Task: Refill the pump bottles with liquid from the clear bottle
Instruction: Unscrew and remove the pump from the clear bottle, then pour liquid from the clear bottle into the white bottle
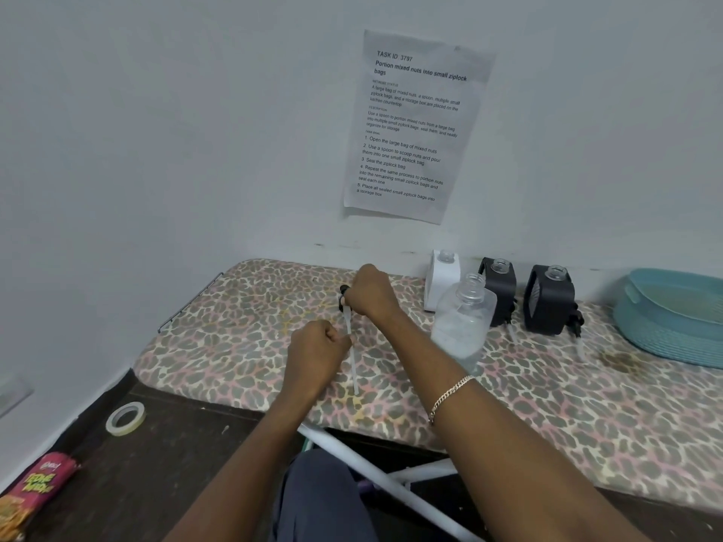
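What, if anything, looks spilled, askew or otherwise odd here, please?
A brownish stain marks the leopard-print cover just in front of the teal basket, like a dried spill. Also, the sheet on the wall describes portioning mixed nuts, not this refill job, and hangs slightly tilted.

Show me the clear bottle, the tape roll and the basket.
clear bottle (pixel 461 330): head view, on its body.
tape roll (pixel 127 429): head view, on its outer side.
basket (pixel 665 338): head view, on its outer wall.

left hand (pixel 317 350): fingers curled, pinching | right hand (pixel 369 292): fisted, farther forward
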